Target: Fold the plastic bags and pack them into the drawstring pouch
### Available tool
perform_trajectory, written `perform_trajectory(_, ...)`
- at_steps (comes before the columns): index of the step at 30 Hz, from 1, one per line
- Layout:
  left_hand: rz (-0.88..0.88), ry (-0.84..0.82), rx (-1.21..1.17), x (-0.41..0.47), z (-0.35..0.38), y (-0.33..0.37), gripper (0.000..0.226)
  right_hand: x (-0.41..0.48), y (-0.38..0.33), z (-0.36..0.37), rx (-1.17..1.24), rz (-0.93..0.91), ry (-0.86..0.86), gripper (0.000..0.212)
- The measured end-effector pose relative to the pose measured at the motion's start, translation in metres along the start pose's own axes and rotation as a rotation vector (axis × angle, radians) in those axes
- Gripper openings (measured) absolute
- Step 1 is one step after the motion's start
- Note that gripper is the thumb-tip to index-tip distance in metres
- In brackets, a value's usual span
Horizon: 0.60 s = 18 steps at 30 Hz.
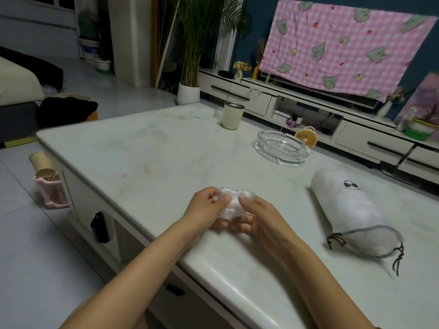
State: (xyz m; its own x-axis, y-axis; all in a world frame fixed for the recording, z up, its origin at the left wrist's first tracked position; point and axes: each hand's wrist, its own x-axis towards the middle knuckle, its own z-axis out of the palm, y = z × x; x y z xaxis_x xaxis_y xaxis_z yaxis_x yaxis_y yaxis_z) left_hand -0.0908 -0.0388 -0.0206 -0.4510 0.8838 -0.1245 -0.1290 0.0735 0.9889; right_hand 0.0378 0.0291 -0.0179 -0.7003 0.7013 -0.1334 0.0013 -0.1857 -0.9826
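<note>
Person is standing at the near corner of a pale marble-look table [147, 148], both bare forearms reaching out over it.

Left hand [206, 211] is gripping a crumpled clear plastic bag [231, 205]. The fingers are curling in around its left side and the thumb is lying across the top. Right hand [260, 220] is holding the same bag from the other side, with the thumb pressing down on top and the other fingers tucking underneath. The two thumbs are nearly meeting over the wad. The bag is bunched into a small lump between the palms, sitting just above the tabletop near the front edge; cannot tell whether it is touching the surface.

Drawstring pouch [351, 214] is lying on its side on the table, to the right of the hands and apart from them. It is white with a small black logo and is looking well stuffed. Its mouth is facing the near edge, gaping partly open, grey-hemmed, with dark cords trailing out at both sides.

Further back on the table a glass ashtray [282, 144] is sitting, with a cream tumbler [232, 115] beyond it near the far edge and a small clear dish [218, 113] just beside the tumbler. A little orange fan [306, 138] is showing behind the ashtray.

A pink checked cloth [344, 48] is hanging over the screen above the low white cabinet [370, 141]. A potted palm [188, 92] is standing on the floor past the table, and a pink basket [51, 192] is sitting on the floor to the left.
</note>
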Motion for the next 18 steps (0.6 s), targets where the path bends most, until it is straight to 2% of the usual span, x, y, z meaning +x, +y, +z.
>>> perform_trajectory(3, 0.014, 0.005, 0.002, 0.0, 0.002, -0.002, 0.015, 0.002, 0.004, 0.0, -0.079, -0.073, 0.077, 0.016)
perform_trajectory(6, -0.048, -0.001, -0.077, -0.001, 0.004, -0.001, 0.019, 0.004, 0.005, 0.0, -0.07, -0.124, 0.179, 0.013)
perform_trajectory(8, -0.12, -0.06, -0.142, -0.002, 0.004, 0.002, 0.01, 0.005, 0.006, 0.001, -0.078, -0.13, 0.219, 0.02)
perform_trajectory(10, -0.203, -0.124, -0.201, -0.004, 0.004, 0.005, 0.027, 0.005, 0.007, 0.001, -0.089, -0.121, 0.249, 0.027)
perform_trajectory(14, -0.373, -0.162, -0.402, -0.004, 0.002, 0.011, 0.023, 0.008, 0.006, -0.002, -0.094, -0.155, 0.289, 0.046)
perform_trajectory(18, -0.348, -0.163, -0.284, -0.003, 0.003, 0.005, 0.026, 0.008, 0.009, -0.004, -0.272, -0.253, 0.28, 0.047)
